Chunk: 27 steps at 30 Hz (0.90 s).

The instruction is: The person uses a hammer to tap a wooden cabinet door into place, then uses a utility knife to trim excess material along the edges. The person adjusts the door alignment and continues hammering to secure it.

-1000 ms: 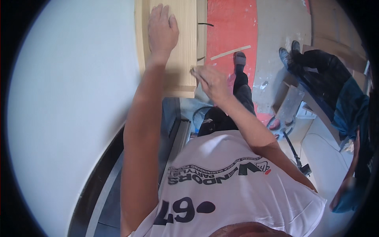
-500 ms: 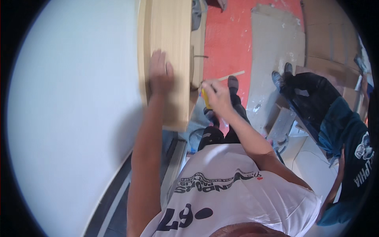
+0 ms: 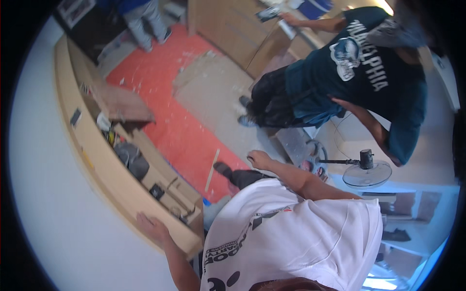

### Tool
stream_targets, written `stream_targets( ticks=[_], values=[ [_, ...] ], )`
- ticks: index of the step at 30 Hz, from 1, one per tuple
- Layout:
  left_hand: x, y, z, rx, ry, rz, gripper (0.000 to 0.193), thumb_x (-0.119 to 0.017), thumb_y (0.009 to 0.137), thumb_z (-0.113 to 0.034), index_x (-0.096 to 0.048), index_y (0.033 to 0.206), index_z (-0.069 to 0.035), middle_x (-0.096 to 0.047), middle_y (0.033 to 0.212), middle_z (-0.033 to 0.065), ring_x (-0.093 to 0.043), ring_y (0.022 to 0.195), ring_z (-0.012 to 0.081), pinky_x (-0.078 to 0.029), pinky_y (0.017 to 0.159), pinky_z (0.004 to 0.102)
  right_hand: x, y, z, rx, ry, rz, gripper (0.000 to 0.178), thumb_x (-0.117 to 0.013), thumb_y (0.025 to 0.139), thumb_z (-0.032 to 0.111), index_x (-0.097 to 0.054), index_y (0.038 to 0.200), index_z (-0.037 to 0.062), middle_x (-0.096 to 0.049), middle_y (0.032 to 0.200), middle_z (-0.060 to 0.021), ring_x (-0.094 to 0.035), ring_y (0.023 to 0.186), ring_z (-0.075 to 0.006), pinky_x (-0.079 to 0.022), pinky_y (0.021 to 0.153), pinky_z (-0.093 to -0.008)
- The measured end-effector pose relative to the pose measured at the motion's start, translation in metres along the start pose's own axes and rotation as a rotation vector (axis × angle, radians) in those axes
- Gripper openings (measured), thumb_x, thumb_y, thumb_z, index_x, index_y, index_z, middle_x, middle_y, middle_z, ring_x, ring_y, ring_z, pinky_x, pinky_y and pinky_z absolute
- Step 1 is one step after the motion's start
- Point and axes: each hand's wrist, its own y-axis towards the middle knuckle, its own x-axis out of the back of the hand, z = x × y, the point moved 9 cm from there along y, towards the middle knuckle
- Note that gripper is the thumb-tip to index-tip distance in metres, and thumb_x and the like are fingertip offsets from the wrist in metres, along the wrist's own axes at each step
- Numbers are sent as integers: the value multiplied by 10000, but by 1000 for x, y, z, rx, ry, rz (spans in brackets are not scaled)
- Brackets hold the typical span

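My left hand (image 3: 151,225) lies with its fingers stretched out on the near end of a long light-wood counter top (image 3: 127,213), next to the white wall. My right hand (image 3: 259,159) is held out in front of my body, over the floor, with its fingers curled closed. Whatever may be inside that hand is hidden. Farther along the counter top lie a small yellow thing (image 3: 87,160) and a small dark rectangular piece (image 3: 75,117). Below its edge, open wooden compartments (image 3: 170,182) hold a grey bag or cloth (image 3: 131,160) and several small items.
A co-worker in a dark green shirt (image 3: 359,72) stands at the right, holding a dark flat object (image 3: 268,14). A fan (image 3: 367,169) is nearby. Another person's legs (image 3: 148,26) show far off. A wood strip (image 3: 212,169) lies on the red floor covering (image 3: 150,92).
The view has swung to the right, bringing the co-worker and fan into sight. The yellow tool seen in my right hand earlier no longer shows there. My left hand remains on the counter top.
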Motion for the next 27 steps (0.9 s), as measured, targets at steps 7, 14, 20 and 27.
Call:
stream_targets(
  ticks=[7, 14, 20, 27],
  values=[
    [12, -2, 15, -32, 130, -22, 454, -410, 977, -105, -456, 1382, 96, -448, 1452, 275, -401, 1372, 411, -310, 1163, 488, 104, -69, -136, -319, -134, -202, 216, -620, 800, 104, -665, 975, -15, -648, 1007, -246, -624, 960, -407, -498, 892, -480],
    [121, -1, -137, -192, 227, -105, 277, -508, 840, -92, -642, 993, 96, -650, 953, 317, -612, 930, 485, -500, 852, 494, 104, -158, -301, -509, 2208, -1484, 226, -431, 1013, 221, -506, 1164, 71, -636, 957, -137, -636, 859, -287, -565, 679, -424],
    [131, -2, -160, -78, 348, 75, 249, -518, 822, -89, -641, 947, 88, -656, 902, 307, -623, 851, 496, -507, 815, 515, 120, -141, -278, -522, 1919, -1261, 288, -357, 1033, 224, -498, 1196, 33, -590, 1075, -131, -603, 837, -289, -570, 751, -447],
    [6, -8, 26, -45, 51, -1, 464, -376, 1015, -177, -460, 1378, 101, -429, 1468, 269, -374, 1386, 414, -285, 1177, 482, 122, -115, -269, -523, 1957, -1167, 264, -402, 1031, 226, -509, 1112, -1, -581, 957, -162, -573, 687, -270, -597, 684, -517]
  ],
)
